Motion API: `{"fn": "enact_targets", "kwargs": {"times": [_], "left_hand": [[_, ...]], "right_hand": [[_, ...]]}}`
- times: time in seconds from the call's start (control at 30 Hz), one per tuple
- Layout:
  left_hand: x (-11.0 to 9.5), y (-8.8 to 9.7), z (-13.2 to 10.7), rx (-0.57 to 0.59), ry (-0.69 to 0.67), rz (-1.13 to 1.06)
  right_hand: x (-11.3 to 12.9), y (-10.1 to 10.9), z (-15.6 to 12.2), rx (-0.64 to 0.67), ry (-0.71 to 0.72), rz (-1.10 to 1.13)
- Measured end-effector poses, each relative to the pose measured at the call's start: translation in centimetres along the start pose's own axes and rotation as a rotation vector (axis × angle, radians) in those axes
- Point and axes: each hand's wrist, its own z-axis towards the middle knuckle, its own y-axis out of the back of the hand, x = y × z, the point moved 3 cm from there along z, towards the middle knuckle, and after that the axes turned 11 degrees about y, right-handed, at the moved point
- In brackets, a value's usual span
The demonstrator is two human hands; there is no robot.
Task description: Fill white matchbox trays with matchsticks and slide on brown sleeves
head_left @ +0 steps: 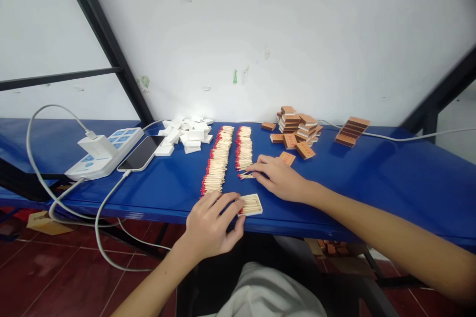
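Note:
My left hand [217, 220] grips the left end of a small white matchbox tray [256, 204] at the table's front edge, thumb on the near side and fingers over the far side. Wooden matches [250, 203] lie side by side in the tray. Beyond it, my right hand [278, 177] has its fingertips closed on a few loose matches [246, 175] at the near end of the shorter match row [244, 148]. To the left runs a longer match row [217, 161], its red heads facing left.
White empty trays [189, 133] lie heaped at the back left. Orange-brown matchbox sleeves [297, 126] are piled at the back right, with a sleeve stack [352, 131] farther right. A phone [141, 153], a power strip [104, 156] and white cables occupy the left of the blue table [390, 178].

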Motion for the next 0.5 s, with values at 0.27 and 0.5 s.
{"fn": "enact_targets", "kwargs": {"times": [0.27,0.5], "left_hand": [[-0.09,0.10,0.06,-0.011,-0.001,0.003],[-0.05,0.02,-0.05,-0.009,-0.006,0.000]], "right_hand": [[-0.58,0.02,0.23,-0.007,-0.012,0.068],[-0.41,0.07,0.29,-0.015,-0.022,0.103]]}}
